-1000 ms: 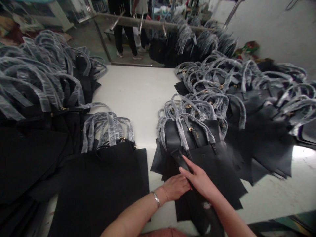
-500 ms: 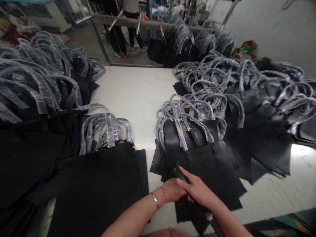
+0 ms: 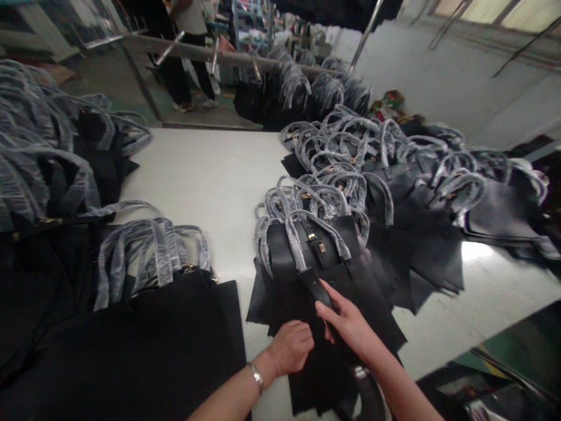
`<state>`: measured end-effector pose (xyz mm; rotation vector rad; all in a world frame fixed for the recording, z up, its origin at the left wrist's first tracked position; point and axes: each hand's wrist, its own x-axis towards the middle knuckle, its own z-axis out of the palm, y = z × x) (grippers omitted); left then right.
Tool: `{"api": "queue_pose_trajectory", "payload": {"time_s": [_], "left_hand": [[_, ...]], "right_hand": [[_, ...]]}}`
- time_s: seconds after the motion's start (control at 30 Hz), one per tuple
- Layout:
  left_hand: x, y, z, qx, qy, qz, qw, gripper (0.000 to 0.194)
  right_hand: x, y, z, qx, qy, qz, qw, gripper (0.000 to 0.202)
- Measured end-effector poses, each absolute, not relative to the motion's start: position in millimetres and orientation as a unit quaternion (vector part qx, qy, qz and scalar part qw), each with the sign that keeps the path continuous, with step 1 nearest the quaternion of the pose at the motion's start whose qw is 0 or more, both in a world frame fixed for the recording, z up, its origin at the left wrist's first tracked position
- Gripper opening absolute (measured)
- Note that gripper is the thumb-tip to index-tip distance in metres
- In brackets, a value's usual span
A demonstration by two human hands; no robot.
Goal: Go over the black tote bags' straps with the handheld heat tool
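The left hand (image 3: 293,346), curled on contents I cannot tell, is drawing away from the right hand (image 3: 348,318), leaving it alone gripping the long black object (image 3: 317,290).

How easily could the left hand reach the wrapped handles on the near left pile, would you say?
Probably yes: between the left hand and those wrapped handles lie only flat black bags and white tabletop, nothing upright.

the right fingers (image 3: 333,295) partly hide the black object (image 3: 314,284) they hold.
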<state>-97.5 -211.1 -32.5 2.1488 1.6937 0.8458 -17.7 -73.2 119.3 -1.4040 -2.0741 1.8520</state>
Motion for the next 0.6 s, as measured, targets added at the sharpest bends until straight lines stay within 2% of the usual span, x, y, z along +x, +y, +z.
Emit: {"api": "queue_pose_trajectory", "payload": {"time_s": [0.07,0.17,0.3,0.6], "left_hand": [[-97,-212,-28,0.709,0.628,0.293,0.132,0.012],[-96,-202,-20,0.675,0.667,0.299,0.107,0.033],[-95,-176,-8,0.703,0.647,0.284,0.078,0.048],[-93,-159,-4,0.768,0.596,0.203,0.116,0.047]], "right_hand": [[9,-62,123,-0.484,-0.624,0.613,0.002,0.074],[43,-48,118,-0.533,-0.585,0.611,0.029,0.075],[67,-34,108,-0.576,-0.533,0.617,0.057,0.073],[52,7,103,-0.572,-0.471,0.666,0.084,0.067]]}}
